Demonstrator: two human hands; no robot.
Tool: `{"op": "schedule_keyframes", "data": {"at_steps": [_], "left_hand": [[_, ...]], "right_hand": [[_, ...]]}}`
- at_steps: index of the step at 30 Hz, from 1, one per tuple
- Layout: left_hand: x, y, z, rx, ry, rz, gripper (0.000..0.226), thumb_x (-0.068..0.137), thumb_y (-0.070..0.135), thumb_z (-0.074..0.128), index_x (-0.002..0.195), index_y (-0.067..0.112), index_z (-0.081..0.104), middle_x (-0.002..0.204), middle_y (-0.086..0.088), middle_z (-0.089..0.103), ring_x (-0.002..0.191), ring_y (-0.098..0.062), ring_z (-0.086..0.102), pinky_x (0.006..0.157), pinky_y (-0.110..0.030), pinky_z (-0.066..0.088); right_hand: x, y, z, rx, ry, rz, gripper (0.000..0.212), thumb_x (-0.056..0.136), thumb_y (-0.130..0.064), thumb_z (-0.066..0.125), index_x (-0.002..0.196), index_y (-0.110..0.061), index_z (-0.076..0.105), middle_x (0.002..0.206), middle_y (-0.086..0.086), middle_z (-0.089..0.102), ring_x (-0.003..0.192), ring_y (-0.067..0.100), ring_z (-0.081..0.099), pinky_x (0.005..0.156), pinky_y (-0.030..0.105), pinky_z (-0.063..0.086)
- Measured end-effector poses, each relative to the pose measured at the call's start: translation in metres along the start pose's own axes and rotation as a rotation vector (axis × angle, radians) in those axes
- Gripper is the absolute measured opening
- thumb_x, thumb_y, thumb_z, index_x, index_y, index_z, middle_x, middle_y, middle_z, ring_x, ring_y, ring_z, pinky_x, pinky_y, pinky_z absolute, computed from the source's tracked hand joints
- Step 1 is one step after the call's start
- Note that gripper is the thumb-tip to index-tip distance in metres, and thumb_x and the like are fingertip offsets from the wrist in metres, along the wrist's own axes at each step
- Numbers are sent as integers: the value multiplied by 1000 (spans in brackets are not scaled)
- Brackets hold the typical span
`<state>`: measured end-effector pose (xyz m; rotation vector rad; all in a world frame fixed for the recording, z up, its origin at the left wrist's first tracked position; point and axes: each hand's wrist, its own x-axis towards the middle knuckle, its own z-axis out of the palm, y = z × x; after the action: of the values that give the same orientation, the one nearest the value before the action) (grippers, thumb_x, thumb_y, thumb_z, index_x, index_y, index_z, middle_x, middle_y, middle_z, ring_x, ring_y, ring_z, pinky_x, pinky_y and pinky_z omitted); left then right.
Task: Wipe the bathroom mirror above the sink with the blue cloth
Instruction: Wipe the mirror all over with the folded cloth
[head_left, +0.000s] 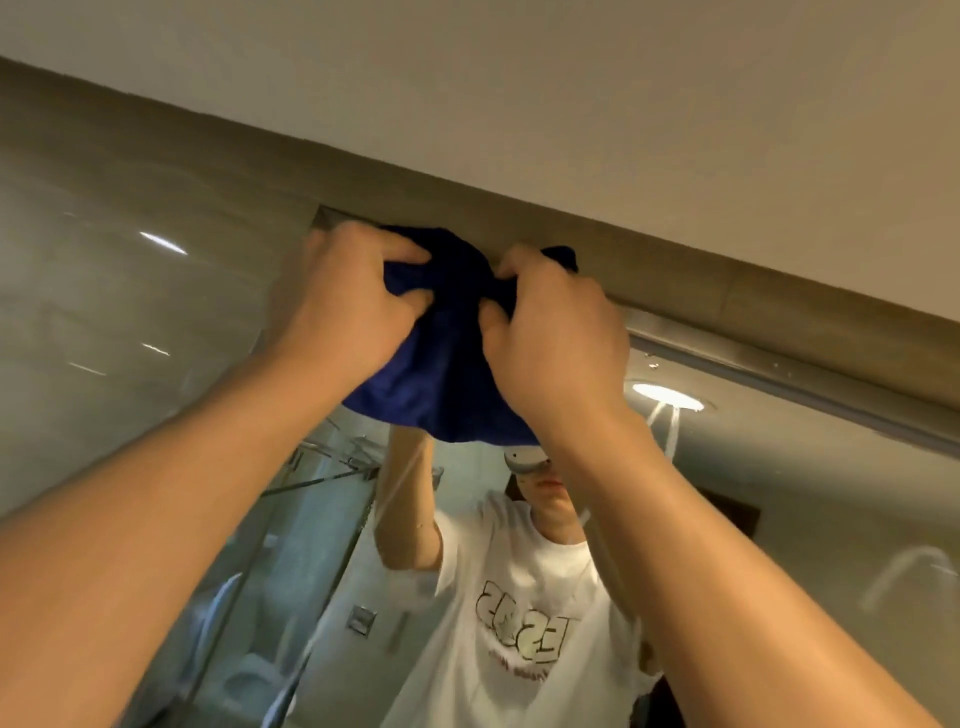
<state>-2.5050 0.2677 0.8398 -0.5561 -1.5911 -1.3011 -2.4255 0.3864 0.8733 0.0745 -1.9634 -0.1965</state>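
The blue cloth (441, 374) is bunched up against the top edge of the mirror (810, 519), near its upper left corner. My left hand (348, 306) grips the cloth's left side with curled fingers. My right hand (556, 332) pinches its right side. Both arms reach up from the bottom of the view. The lower part of the cloth hangs loose over the glass. The mirror reflects a person in a white printed T-shirt with raised arms.
A brown tiled strip (675, 275) runs along the mirror's top, under the pale ceiling (623, 104). Glossy wall tiles (104, 312) lie to the left. White smears (898, 571) mark the glass at the right. A ceiling light (667, 397) is reflected.
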Motion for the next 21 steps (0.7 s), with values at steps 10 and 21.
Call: {"op": "schedule_keyframes", "data": {"at_steps": [10,21], "left_hand": [[-62,113,71,7,-87,166,26,86,23,62,109,33,70,106,-6,69,99,-35,62,77,-46,53],[-66,113,61,201,-138,294,32,94,24,57,124,30,64,117,-4,65,108,-32,60,82,-42,52]], "right_hand": [[-62,108,-77,-53,32,148,18,90,-26,55,108,-27,53,88,2,57,76,24,44,65,33,28],[-65,104,-70,-56,152,150,25,93,-25,54,115,-17,46,80,-1,45,71,21,38,62,31,27]]}}
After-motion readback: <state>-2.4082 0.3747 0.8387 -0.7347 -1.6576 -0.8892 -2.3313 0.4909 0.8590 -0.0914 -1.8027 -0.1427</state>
